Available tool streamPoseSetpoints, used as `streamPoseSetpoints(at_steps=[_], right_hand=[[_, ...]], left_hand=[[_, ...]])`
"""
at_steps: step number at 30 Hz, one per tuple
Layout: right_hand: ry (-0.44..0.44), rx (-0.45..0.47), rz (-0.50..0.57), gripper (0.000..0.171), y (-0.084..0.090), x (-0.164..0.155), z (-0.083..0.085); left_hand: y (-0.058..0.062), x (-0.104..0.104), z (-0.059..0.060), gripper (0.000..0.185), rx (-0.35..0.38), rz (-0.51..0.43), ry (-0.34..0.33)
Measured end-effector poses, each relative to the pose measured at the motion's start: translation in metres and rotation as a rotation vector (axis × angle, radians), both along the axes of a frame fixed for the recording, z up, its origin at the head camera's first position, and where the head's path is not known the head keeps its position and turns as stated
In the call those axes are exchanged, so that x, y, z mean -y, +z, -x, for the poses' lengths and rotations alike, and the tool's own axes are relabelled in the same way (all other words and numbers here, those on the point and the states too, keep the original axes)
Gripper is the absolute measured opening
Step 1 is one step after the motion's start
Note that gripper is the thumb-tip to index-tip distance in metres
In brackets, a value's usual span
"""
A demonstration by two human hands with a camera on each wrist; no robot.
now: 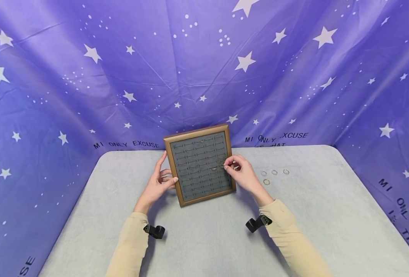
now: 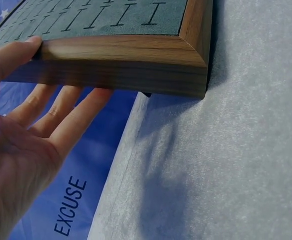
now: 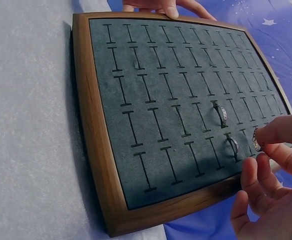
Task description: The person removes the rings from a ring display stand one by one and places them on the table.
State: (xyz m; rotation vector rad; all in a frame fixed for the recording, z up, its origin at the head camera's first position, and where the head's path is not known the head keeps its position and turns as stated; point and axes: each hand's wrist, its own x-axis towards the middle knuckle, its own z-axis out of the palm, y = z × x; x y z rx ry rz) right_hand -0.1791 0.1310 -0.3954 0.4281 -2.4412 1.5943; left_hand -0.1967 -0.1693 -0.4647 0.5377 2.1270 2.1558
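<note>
On the shiny purple-blue fabric backdrop printed with white stars point(image 1: 156, 80), we read black capital lettering point(image 1: 126, 145): "MI ONLY EXCUSE" low at centre left, and right of centre "MI ONLY", creased, then "XCUSE", with "HAT" beneath. On the right-hand side we make out a slanting "MI ONLY" and, under it, "THAT"; at lower left, "SE". In the left wrist view we read "EXCUSE" on the same fabric.
</note>
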Motion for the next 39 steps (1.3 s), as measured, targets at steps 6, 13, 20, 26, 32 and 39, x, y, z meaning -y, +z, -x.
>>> streamPoseSetpoints(at_steps=[6, 13, 20, 26, 32, 39], right_hand=[[-0.009, 0.025, 0.034, 0.003, -0.011, -0.006, 0.004], [-0.017, 0.025, 0.059, 0.004, -0.035, -0.018, 0.012], [-0.022, 0.044, 0.065, 0.004, -0.038, -0.024, 0.009], [-0.042, 0.069, 0.052, 0.005, -0.041, -0.029, 0.007], [-0.049, 0.073, 0.054, 0.006, -0.044, -0.033, 0.005], [-0.063, 0.094, 0.079, 0.008, -0.047, -0.042, 0.001]], left_hand=[[-0.002, 0.001, 0.0, 0.096, 0.0, -0.001, -0.002], [-0.001, 0.001, -0.001, 0.096, 0.011, 0.011, 0.007], [0.0, 0.001, -0.001, 0.096, 0.008, 0.019, 0.003], [0.0, 0.001, 0.0, 0.095, 0.014, 0.022, 0.001], [0.001, 0.0, 0.0, 0.095, 0.017, 0.02, -0.001], [0.0, 0.0, 0.001, 0.095, 0.006, 0.019, -0.006]])
